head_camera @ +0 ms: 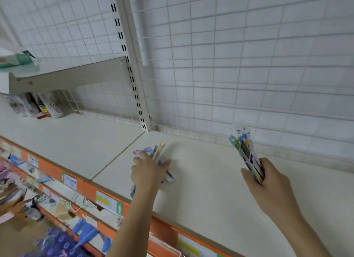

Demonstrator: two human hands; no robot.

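A shop: display shelf (201, 180) under the fingers (138, 161) of the left hand (148, 172), orange price-label strips (88, 187) nearer than them, wire grid backing (229, 65) beyond, packaged goods (47, 105) far left

Bright, soft, even light fills the view. The pale shelf (210, 180) carries only a faint grey shadow just to the right of the left hand (147, 170). Wide-angle bending is strong: the lines of the wire grid (249, 65) bow and the slotted post (130, 65) leans. The bundle of packets (159, 151) in the left hand is smeared by motion blur. The goods (57, 243) at the lower left edge are streaked beyond reading. The long packets (247, 153) in the right hand (268, 182) look sharper, though their print is unreadable.
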